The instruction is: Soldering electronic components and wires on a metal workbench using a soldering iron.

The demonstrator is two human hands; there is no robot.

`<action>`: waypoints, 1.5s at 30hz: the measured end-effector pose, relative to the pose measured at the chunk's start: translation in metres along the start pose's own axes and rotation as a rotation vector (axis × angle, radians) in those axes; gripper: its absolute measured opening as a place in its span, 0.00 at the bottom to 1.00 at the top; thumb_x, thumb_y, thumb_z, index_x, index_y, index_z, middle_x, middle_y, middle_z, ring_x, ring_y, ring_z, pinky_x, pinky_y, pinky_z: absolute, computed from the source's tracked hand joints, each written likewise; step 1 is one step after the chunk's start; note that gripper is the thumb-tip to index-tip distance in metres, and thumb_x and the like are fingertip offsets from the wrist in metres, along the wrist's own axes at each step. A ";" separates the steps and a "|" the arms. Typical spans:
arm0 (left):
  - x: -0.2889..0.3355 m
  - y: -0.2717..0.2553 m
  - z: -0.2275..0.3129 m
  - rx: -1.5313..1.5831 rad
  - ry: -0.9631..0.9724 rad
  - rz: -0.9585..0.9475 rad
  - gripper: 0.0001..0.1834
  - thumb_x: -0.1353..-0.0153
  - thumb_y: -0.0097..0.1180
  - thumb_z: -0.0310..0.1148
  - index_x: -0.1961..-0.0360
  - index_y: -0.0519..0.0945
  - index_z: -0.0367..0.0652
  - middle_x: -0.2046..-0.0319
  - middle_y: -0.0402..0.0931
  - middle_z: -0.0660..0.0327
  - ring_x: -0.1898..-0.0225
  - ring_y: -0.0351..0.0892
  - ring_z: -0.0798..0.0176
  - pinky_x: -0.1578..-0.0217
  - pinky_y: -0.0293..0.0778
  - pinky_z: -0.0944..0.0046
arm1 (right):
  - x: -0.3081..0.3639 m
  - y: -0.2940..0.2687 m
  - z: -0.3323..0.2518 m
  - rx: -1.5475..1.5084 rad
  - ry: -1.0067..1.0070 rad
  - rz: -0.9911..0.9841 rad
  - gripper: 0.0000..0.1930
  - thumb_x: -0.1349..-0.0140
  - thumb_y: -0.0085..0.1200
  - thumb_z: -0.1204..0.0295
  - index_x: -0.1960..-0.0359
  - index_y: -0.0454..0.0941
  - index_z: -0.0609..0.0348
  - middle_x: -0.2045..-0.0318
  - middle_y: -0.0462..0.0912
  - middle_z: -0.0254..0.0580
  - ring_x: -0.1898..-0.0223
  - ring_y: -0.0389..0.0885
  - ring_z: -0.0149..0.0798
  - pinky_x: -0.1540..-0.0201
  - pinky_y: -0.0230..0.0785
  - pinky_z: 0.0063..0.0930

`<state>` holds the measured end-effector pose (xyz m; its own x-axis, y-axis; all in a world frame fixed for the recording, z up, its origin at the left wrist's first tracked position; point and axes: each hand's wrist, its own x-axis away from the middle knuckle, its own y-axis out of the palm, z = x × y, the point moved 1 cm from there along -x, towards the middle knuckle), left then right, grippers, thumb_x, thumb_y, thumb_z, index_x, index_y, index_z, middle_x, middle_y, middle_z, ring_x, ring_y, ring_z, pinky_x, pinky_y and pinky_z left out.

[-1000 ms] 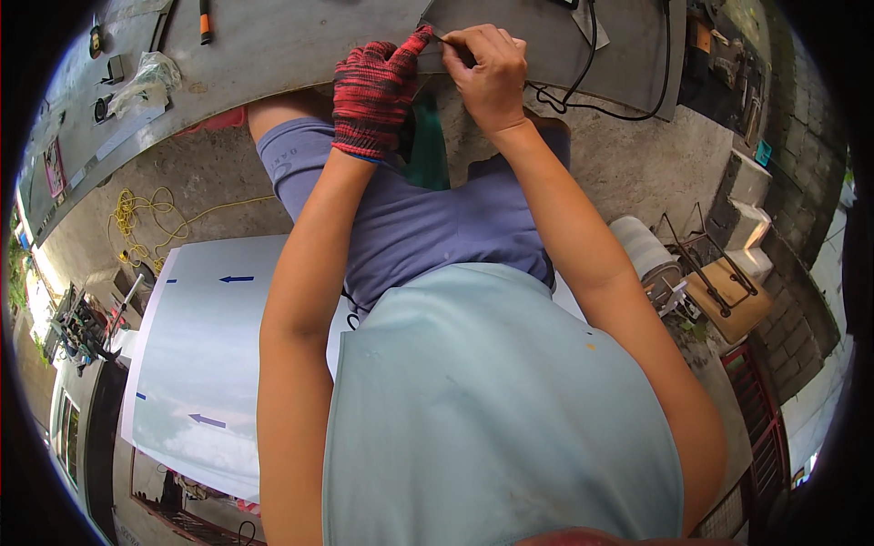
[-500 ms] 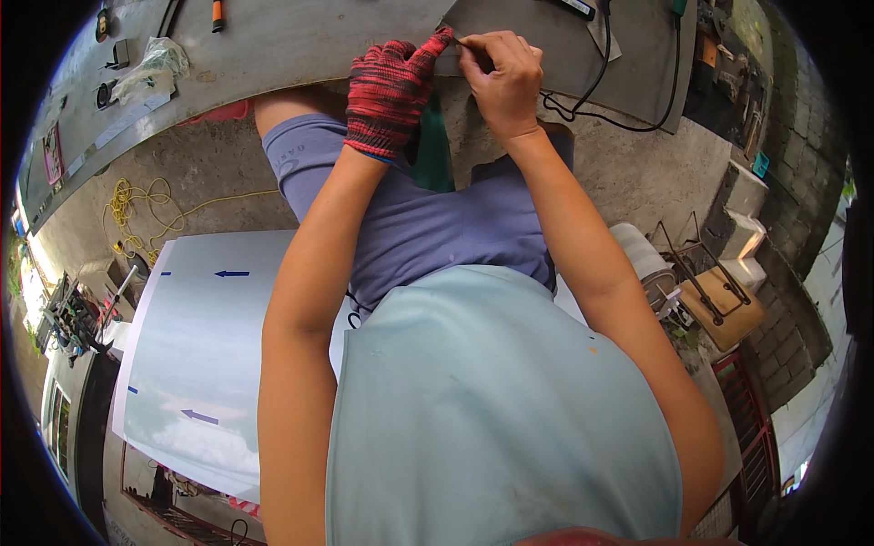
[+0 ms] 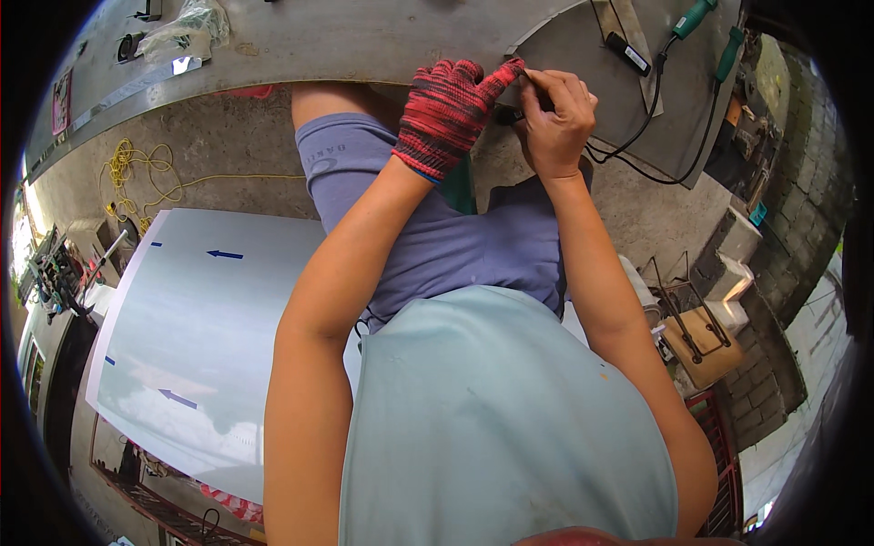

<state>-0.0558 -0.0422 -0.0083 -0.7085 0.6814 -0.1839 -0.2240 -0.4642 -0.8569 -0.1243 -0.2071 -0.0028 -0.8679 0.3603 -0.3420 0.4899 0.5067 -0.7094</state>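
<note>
At the near edge of a grey metal table (image 3: 346, 50), my two hands meet fingertip to fingertip. My left hand (image 3: 443, 116) wears a red and black knit glove; its fingers are curled, with thumb and forefinger brought together beside a corner of a darker metal sheet (image 3: 583, 91). Bare, my right hand (image 3: 557, 118) is closed in a pinch just right of the gloved fingertips. Whatever lies between the fingers of either hand is too small and too covered to make out.
Two green-handled corded tools (image 3: 696, 18) lie on the sheet at right, near a black device (image 3: 628, 55); their cables loop beside my right hand. A clear plastic bag (image 3: 196, 32) sits at far left. Yellow cord (image 3: 137, 173) coils on the floor; a white panel (image 3: 218, 318) lies left of me.
The whole view has shifted, so the table's things and both hands appear further right and lower. My hands stay together at the sheet's corner, with the right fingers slightly rearranged.
</note>
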 end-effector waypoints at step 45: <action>-0.003 -0.001 0.002 0.078 0.036 0.035 0.35 0.45 0.64 0.26 0.34 0.79 0.60 0.70 0.78 0.56 0.69 0.78 0.46 0.66 0.75 0.46 | -0.006 -0.036 0.003 -0.173 0.268 -0.016 0.13 0.41 0.63 0.81 0.54 0.87 0.54 0.60 0.87 0.36 0.60 0.86 0.36 0.49 0.73 0.30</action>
<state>-0.0547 -0.0446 -0.0056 -0.6929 0.6829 -0.2314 -0.2520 -0.5301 -0.8096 -0.1367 -0.2297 0.0233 -0.8344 0.5330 -0.1403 0.5028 0.6318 -0.5900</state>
